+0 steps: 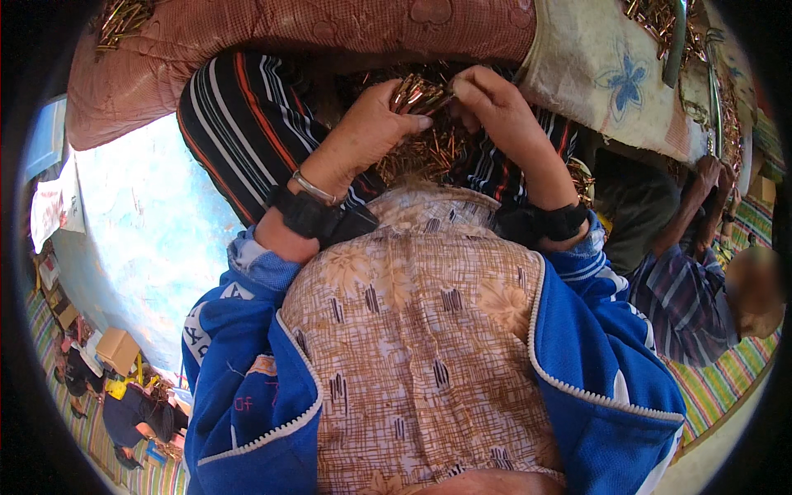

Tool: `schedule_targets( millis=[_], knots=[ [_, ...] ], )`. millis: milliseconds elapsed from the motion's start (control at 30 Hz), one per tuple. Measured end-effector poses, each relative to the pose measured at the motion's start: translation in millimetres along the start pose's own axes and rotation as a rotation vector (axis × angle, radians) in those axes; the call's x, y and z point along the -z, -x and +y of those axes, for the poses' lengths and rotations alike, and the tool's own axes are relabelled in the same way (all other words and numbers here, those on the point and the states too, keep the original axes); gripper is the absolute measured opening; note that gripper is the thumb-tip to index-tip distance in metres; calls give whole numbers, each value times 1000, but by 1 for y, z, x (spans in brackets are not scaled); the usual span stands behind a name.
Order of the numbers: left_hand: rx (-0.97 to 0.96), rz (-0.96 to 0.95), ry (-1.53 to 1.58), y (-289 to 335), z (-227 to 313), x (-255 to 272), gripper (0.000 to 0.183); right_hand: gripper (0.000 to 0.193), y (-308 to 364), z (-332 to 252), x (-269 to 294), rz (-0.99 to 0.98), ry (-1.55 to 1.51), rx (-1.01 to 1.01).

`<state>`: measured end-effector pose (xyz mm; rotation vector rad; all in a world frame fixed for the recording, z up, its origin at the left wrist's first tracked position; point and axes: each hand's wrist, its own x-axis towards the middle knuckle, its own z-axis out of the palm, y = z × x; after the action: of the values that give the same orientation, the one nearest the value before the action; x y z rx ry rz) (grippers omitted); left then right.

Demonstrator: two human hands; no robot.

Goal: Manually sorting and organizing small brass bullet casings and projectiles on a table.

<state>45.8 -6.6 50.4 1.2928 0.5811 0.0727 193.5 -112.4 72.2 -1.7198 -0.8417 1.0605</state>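
My left hand (373, 122) is closed round a bunch of thin, shiny copper-brown strips (418, 96), whose exact kind I cannot make out. At the right side of the bunch, my right hand (493, 103) has its thumb and fingers pinched together. Whether a single piece sits between those fingertips is too small to tell. Beneath both hands, a loose pile of the same strips (422, 158) lies in my lap, between my legs in striped trousers (247, 124).
A red-brown quilted mat (330, 33) and a cream cloth (577, 62) with a blue flower lie ahead. More strips (652, 21) are heaped at the far right, near a metal bar (715, 103). A co-worker (685, 305) sits at my right. At left are a cardboard box (118, 350) and other people.
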Motion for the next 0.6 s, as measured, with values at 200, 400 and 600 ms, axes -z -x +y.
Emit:
schedule_targets(
  millis=[200, 400, 600],
  knots=[
    [25, -6, -5, -2, -1, 3, 32, 18, -7, -3, -1, 9, 126, -99],
    [132, 3, 171, 0, 7, 0, 21, 17, -4, -3, 0, 5, 96, -1],
    [144, 110, 258, 0, 1, 4, 21, 18, 5, -20, 18, 98, 319, 63]
  ],
)
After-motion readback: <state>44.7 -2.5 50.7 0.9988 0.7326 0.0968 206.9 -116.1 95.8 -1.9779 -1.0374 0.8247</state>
